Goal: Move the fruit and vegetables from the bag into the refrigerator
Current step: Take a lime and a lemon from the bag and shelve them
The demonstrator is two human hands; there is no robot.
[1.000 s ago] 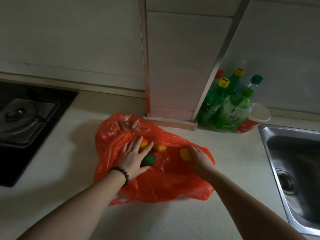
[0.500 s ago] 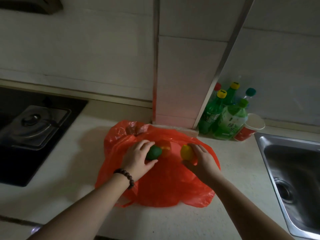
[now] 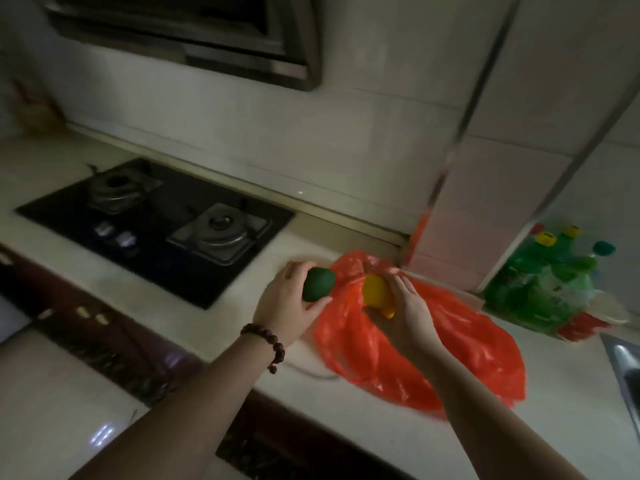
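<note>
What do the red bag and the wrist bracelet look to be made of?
Red bag: thin plastic film, glossy, going by its crinkles, sheen and slight translucency. Bracelet on the left wrist: round dark brown beads with a matte look, probably wood, though the dim, blurred frame leaves that open.

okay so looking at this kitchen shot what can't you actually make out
Head view only:
- Refrigerator: not in frame.
- Red bag contents: hidden by its own plastic.
- Bottle labels: motion blur.
- Sink: cut by right edge.
- Yellow fruit underside: covered by right hand.

A home kitchen: gas hob (image 3: 156, 223), range hood (image 3: 194, 36), tiled wall (image 3: 277, 133).
</note>
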